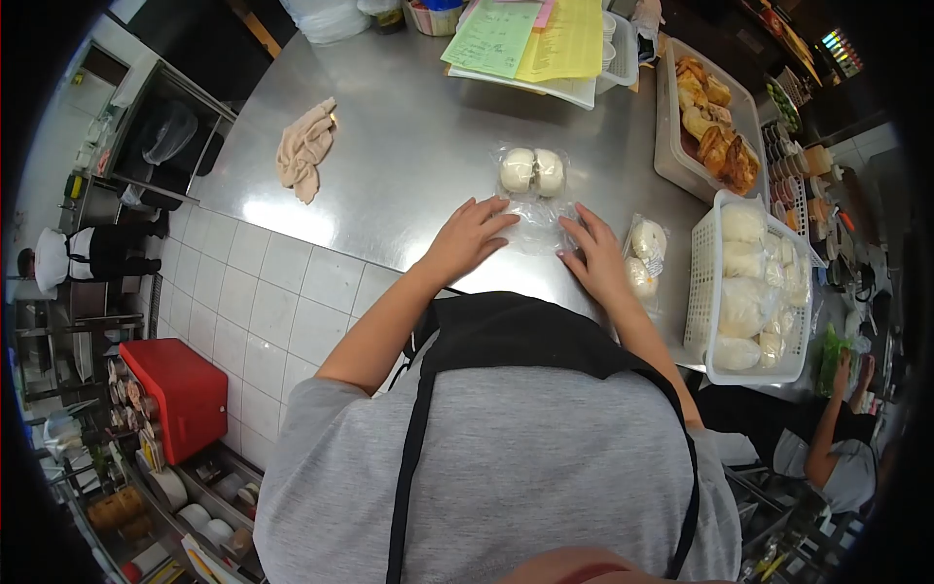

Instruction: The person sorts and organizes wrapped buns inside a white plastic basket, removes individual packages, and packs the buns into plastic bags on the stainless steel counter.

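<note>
Two round white buns (518,171) lie side by side in a see-through plastic bag (538,222) on the steel table. The loose end of the bag spreads toward me, flat on the metal. My left hand (471,237) rests at the bag's left edge with its fingers stretched apart. On the other side, my right hand (593,249) is at the right edge, fingers spread as well. Neither hand is wrapped around anything. Just right of my right hand lies another bagged pair of buns (644,255).
A white basket (697,310) of bagged white buns stands at the right table edge. Behind it is a plastic tub (671,161) of browned food. A beige cloth (305,151) lies at left; papers (501,44) sit at the back. Other people work at far left and right.
</note>
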A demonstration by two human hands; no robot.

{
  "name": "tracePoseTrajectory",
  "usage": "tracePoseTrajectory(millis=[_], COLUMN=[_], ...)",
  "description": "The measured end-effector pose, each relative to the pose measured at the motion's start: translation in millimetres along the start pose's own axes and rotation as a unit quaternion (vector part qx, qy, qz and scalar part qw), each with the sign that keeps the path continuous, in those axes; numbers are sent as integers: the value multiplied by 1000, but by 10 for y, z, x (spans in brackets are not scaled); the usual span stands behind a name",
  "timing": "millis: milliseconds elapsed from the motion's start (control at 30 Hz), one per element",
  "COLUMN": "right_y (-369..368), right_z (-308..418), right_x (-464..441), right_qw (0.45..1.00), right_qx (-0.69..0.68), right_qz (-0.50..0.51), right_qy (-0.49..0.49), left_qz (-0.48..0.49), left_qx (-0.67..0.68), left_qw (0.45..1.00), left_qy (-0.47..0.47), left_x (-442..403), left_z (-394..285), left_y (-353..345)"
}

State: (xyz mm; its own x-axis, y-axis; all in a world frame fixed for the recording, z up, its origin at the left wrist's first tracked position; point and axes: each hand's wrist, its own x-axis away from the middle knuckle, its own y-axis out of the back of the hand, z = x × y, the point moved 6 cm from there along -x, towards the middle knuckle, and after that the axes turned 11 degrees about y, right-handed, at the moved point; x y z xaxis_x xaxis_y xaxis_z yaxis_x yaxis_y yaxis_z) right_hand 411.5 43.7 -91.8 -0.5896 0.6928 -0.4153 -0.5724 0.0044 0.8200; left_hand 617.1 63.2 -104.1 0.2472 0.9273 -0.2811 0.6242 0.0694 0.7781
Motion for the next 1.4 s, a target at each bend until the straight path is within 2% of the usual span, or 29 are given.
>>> tracePoseTrajectory(millis=[167, 267, 333, 367, 400, 500, 533, 600, 633, 700, 733, 800, 833, 900, 933, 1000, 1033, 1067, 1100, 1133, 1200, 1233, 1300, 1400], right_y=[39, -70, -72, -79, -64, -99, -103, 14, 49, 207, 166, -38, -72, -149, -138, -199, -195, -144, -97, -141, -194, -197, -179, -68], right_z=[117, 26, -81, -114, -102, -183, -182, -94, -58, 184, 123, -70, -129, -369, -344, -404, -370, -328, -296, -343, -197, -189, -119, -6], right_x=[108, 39, -12, -49, -84, -70, -65, -106, -121, -201, -151, -39, -38, -48, -118, -167, -199, -264, -318, -268, -221, -163, -83, -140], right_qw=[999, 997, 998, 996, 996, 964, 964, 975, 974, 995, 995, 997, 997, 985, 985, 930, 930, 957, 974, 974, 998, 998, 999, 1000], right_qx=[-6, -41, -63, -75, -78, -201, -203, -200, -201, -68, -69, -60, -58, -131, -131, -213, -213, -126, -37, -36, 57, 56, -32, -11], right_qz=[-2, 58, 11, -3, -2, 29, 31, -42, -41, -54, -54, 38, 38, 26, 26, 57, 55, 61, 66, 64, 34, 36, 31, 11], right_qy=[41, 20, -30, -52, -52, -171, -171, -93, -93, 41, 40, 36, 33, -110, -112, -293, -295, -255, -212, -213, -9, -9, -4, 20], left_qz=[-22, -17, 19, -3, -2, 8, -9, -26, -21, -16, -15, -12, 11, 18, 20, 44, 46, -43, -133, -133, -64, -63, -57, -21], left_qx=[-41, 26, 22, 23, 22, 25, 32, 40, 41, 41, 35, 31, 42, 90, 89, 108, 108, 41, -27, -27, -144, -143, -96, -115], left_qw=[999, 999, 998, 999, 999, 997, 998, 998, 998, 997, 998, 998, 994, 979, 980, 933, 933, 969, 982, 982, 987, 988, 993, 992], left_qy=[-21, 19, 48, 42, 45, 67, 57, 48, 51, 57, 55, 49, 96, 180, 179, 341, 340, 238, 131, 129, -20, -19, 23, 49], left_x=[111, 74, 66, 66, 67, 93, 102, 115, 118, 133, 124, 79, 48, -34, -99, -139, -134, -166, -176, -160, -86, -59, -41, -183], left_z=[-85, 14, 90, 84, 78, 51, 14, -29, -37, -20, 0, 7, 49, 171, 148, 272, 265, 175, 35, 48, -122, -148, -148, -77], left_y=[71, 82, 34, 37, 30, 8, 33, 77, 86, 90, 88, 96, 102, 38, 5, -79, -138, -94, -13, -12, -89, -79, -36, -93])
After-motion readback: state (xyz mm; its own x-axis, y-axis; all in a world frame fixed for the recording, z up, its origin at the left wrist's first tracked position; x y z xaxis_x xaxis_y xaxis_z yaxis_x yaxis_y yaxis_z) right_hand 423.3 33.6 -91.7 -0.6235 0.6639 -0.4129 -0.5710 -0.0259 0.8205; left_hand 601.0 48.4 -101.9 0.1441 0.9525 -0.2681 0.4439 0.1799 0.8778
